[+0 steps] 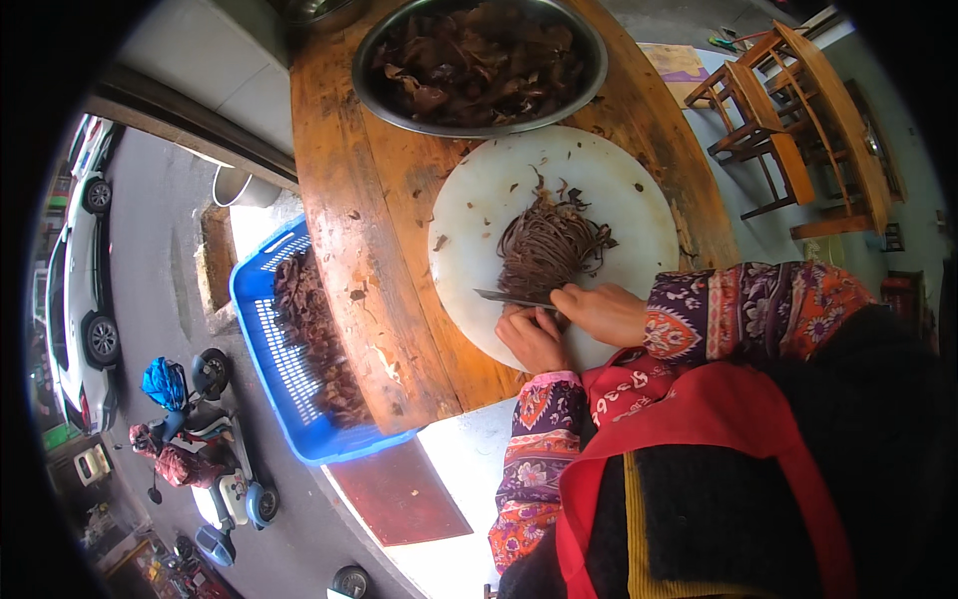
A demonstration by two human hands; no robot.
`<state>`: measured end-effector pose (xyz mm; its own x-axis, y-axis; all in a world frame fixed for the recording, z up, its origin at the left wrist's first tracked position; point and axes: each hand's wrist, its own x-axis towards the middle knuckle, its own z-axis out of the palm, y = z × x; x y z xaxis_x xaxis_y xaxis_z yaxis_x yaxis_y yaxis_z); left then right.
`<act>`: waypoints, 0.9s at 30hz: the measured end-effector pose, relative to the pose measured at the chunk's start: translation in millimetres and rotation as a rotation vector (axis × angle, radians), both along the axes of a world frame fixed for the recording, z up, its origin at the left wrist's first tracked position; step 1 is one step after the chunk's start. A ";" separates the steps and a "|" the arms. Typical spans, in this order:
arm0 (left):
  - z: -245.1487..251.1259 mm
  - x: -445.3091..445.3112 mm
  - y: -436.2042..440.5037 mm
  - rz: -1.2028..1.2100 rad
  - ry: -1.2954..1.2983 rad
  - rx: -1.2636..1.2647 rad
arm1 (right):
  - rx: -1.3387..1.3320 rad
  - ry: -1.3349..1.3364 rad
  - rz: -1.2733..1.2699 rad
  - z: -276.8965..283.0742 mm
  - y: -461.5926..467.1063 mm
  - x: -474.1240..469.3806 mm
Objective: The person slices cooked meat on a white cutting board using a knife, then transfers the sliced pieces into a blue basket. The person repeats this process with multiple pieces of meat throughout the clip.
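Observation:
A round white cutting board (471,217) lies on the wooden table. On it is a pile of finely sliced, dark brown leafy strips (550,243). My right hand (605,311) grips a knife (513,298), whose blade points left along the near edge of the pile. Just below the blade, my left hand (533,338) rests on the board with bent fingers; whatever is under them is mostly hidden. Beyond the board stands a large metal bowl (479,132) full of dark, reddish-brown leaves (479,64).
Small leaf scraps dot the wooden table (374,247). Left of it, lower down, a blue plastic basket (262,329) holds more dark leaves (314,337). Wooden stools (756,112) stand at the upper right. Parked scooters (217,449) and a white car (82,299) are outside.

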<state>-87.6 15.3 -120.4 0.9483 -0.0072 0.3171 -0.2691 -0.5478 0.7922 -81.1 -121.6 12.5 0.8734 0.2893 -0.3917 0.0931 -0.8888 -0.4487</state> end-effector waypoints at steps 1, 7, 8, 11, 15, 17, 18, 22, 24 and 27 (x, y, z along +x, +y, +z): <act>0.0 0.9 0.4 0.007 0.008 0.003 | 0.046 -0.089 -0.016 1.7 1.6 7.1; -1.4 1.0 -0.5 0.009 -0.040 -0.009 | -0.030 0.174 0.010 25.1 -17.9 -0.8; -1.9 0.5 -0.7 0.004 -0.030 0.004 | -0.063 0.205 -0.018 24.2 -19.2 -6.4; -2.9 -1.1 -0.4 0.001 0.002 0.005 | 0.034 -0.035 -0.013 4.4 -5.0 -8.7; -1.7 -1.3 1.9 -0.015 0.023 0.015 | 0.155 -0.143 -0.082 -15.0 -4.0 4.0; -1.9 -0.8 1.6 -0.012 -0.001 0.024 | 0.120 -0.054 -0.072 -12.2 -15.7 2.4; -2.4 -0.5 0.7 -0.006 -0.008 0.018 | 0.111 -0.006 -0.049 -8.0 -22.8 -3.3; -1.7 -1.5 -1.1 -0.012 -0.003 0.041 | 0.076 0.075 -0.103 -12.9 -19.4 -23.0; 2.0 -3.2 1.2 -0.011 0.046 0.006 | 0.149 -0.139 -0.099 -29.2 -4.5 -23.0; 11.5 -7.3 9.3 -0.066 0.055 -0.024 | 0.104 -0.153 -0.128 -48.3 1.3 -13.7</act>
<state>-94.9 24.6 -108.9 0.9619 -0.0633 0.2659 -0.2601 -0.5107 0.8195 -94.7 -120.3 -35.8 0.9526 0.2043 -0.2255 0.0569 -0.8475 -0.5277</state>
